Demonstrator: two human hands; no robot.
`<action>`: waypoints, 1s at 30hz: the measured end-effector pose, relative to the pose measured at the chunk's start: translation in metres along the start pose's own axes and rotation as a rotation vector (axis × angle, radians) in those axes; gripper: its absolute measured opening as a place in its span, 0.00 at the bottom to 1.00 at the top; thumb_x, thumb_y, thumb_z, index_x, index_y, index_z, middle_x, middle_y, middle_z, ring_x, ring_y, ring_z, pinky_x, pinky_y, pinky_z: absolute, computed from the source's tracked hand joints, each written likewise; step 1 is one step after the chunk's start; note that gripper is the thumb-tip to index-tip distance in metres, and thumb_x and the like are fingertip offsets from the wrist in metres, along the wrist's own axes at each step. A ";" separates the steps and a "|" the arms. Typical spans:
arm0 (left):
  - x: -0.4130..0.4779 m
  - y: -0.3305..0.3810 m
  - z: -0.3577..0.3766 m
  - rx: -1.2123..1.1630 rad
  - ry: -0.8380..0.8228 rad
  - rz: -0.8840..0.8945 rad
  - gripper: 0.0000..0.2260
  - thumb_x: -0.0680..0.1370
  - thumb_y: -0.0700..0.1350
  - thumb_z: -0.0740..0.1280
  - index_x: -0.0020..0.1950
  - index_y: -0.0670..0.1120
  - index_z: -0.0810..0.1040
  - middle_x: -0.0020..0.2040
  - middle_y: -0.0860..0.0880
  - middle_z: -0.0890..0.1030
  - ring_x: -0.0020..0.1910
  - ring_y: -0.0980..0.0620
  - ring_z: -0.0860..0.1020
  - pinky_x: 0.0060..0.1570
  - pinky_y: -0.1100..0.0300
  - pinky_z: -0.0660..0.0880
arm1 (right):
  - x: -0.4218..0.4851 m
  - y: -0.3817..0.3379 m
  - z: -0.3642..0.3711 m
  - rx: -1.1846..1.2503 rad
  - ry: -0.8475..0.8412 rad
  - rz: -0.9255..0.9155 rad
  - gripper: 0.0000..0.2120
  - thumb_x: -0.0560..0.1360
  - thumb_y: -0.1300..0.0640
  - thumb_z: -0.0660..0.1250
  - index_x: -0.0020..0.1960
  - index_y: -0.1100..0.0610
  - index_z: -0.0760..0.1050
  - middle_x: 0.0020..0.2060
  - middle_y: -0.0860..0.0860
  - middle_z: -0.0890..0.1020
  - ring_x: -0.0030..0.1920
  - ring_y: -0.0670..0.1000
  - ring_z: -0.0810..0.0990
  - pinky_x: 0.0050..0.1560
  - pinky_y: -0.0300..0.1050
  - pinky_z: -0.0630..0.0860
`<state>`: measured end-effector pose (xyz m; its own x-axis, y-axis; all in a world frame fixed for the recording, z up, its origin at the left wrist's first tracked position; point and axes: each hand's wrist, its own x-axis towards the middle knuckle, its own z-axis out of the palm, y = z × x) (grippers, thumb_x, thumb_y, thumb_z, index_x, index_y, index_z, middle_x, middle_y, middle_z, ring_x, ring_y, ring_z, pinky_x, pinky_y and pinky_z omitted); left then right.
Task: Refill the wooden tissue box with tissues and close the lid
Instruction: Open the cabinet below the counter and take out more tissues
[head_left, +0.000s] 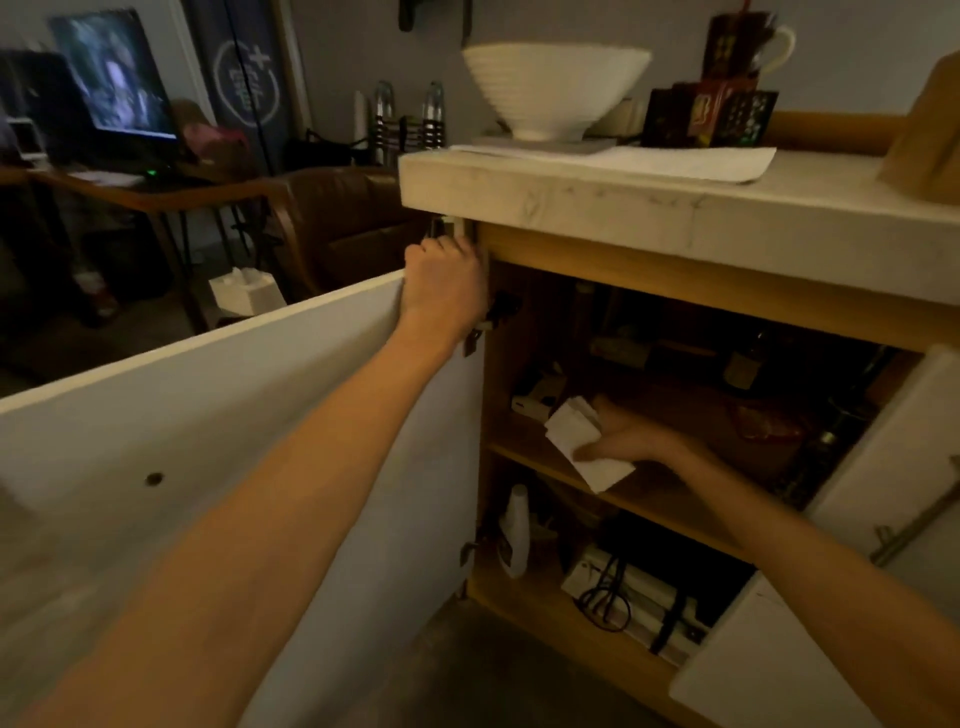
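My right hand (631, 435) reaches into the open cabinet and grips a white stack of tissues (582, 441) over the middle wooden shelf (649, 499). My left hand (447, 283) is closed on the top corner of the open left cabinet door (218, 441), near the hinge under the counter. A light wooden object (922, 135), possibly the tissue box, stands at the counter's right edge, cut off by the frame.
A white ribbed bowl (553, 85), papers and dark boxes with a mug (727, 98) sit on the marble counter (675, 213). The cabinet holds bottles, a white bottle (515, 530) and cables. The right door (883, 519) stands open. A tissue holder (247, 291) sits far left.
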<state>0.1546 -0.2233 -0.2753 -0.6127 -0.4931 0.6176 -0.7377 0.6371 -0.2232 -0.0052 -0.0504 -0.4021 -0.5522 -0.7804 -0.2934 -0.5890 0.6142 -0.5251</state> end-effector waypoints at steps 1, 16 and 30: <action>-0.004 -0.008 -0.009 -0.032 -0.017 0.026 0.14 0.80 0.49 0.58 0.55 0.41 0.76 0.48 0.42 0.81 0.47 0.41 0.80 0.41 0.52 0.70 | -0.015 -0.013 0.000 0.101 -0.008 -0.043 0.37 0.71 0.53 0.75 0.73 0.54 0.59 0.64 0.53 0.74 0.61 0.54 0.76 0.54 0.48 0.76; -0.125 -0.225 -0.110 -0.813 -0.809 -0.476 0.23 0.73 0.65 0.62 0.63 0.55 0.76 0.65 0.46 0.78 0.59 0.43 0.78 0.67 0.42 0.70 | -0.164 -0.319 0.046 1.378 0.072 -0.612 0.33 0.74 0.54 0.72 0.72 0.56 0.59 0.61 0.55 0.76 0.59 0.53 0.78 0.59 0.54 0.78; -0.248 -0.037 -0.151 -1.640 -0.857 -0.195 0.18 0.82 0.56 0.57 0.68 0.48 0.64 0.59 0.43 0.76 0.52 0.50 0.77 0.58 0.49 0.78 | -0.219 -0.221 0.003 0.757 0.337 -0.525 0.37 0.74 0.51 0.72 0.73 0.55 0.54 0.62 0.50 0.73 0.59 0.51 0.75 0.53 0.47 0.77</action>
<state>0.3768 -0.0356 -0.3067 -0.9068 -0.4146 -0.0764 -0.1500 0.1481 0.9775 0.2473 -0.0159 -0.2239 -0.5365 -0.7866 0.3055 -0.3390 -0.1306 -0.9317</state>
